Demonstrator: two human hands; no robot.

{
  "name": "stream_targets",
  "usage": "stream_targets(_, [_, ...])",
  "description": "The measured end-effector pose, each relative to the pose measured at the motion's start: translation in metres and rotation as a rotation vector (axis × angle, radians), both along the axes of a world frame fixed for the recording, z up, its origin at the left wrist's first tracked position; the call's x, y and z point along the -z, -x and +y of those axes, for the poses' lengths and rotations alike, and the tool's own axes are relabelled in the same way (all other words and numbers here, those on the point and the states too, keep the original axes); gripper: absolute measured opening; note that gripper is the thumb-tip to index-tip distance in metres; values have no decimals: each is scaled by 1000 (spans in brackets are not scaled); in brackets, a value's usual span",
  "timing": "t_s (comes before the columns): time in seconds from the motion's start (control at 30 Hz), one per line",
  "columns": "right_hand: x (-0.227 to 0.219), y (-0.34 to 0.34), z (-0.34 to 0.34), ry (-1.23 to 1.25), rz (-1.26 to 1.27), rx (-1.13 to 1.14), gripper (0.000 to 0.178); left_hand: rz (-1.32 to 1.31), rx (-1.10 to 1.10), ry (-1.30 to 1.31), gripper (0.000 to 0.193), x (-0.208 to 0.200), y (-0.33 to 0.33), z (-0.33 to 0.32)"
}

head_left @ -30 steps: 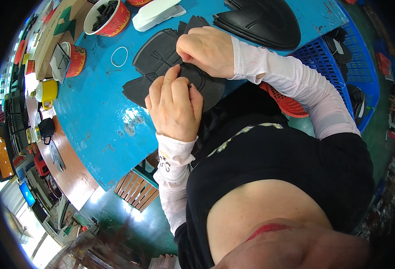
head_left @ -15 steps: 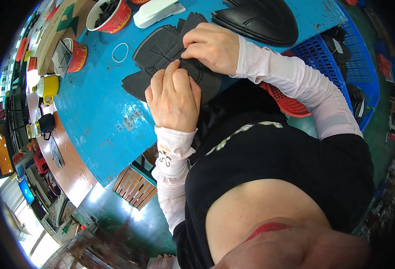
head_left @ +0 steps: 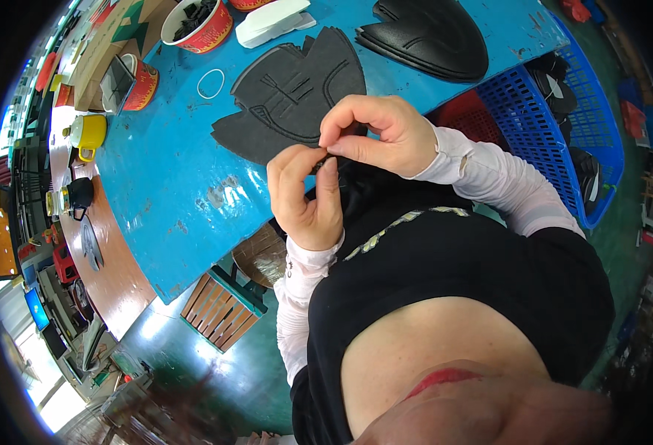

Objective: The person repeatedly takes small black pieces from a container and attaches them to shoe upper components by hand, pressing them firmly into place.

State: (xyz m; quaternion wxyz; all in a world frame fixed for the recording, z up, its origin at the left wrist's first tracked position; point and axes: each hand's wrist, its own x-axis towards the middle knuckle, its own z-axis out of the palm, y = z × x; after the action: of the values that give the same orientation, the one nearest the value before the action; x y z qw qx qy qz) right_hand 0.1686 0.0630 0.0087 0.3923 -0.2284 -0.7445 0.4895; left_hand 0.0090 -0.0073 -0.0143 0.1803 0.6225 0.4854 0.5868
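Black shoe-upper pieces (head_left: 289, 93), stacked with stitched and cut lines on top, lie flat on the blue table (head_left: 193, 215). Just off their near edge, my left hand (head_left: 304, 196) and my right hand (head_left: 382, 137) meet fingertip to fingertip. Both are closed in a pinch, thumb against fingers. Something small and dark shows between my left thumb and fingers, too little of it to name. What my right fingertips hold, if anything, is hidden. A second stack of glossy black shoe pieces (head_left: 434, 41) lies farther right.
At the back left are a red paper tub (head_left: 211, 33) of small black bits, another red tub (head_left: 145, 85), white folded sheets (head_left: 274, 22) and a thin white ring (head_left: 210, 84). A blue plastic basket (head_left: 534, 111) holding shoes stands beyond the right edge. A wooden stool (head_left: 222, 311) is below left.
Both hands have come off the black shoe-upper pieces and drawn nearer to my body, where their fingertips now meet. The stack's upper face is uncovered. The whole view has shifted slightly.
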Motion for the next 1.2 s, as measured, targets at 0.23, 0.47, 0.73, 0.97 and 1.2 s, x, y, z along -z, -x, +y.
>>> stream_targets(0.23, [-6,1,0,443,-29,-183,16,100,-26,-43,18,3,8,-3])
stream_targets(0.47, [-10,1,21,62,-136,-10,17,306,-54,50,17,-8,26,5])
stream_targets(0.73, [11,41,66,-540,-314,147,18,589,-226,-45,21,1,37,21])
stream_targets(0.97, [16,44,67,-592,-376,145,17,610,-210,-6,28,-10,38,27])
stream_targets(1.2, [17,41,73,-754,-216,199,12,855,-112,132,34,-23,42,41])
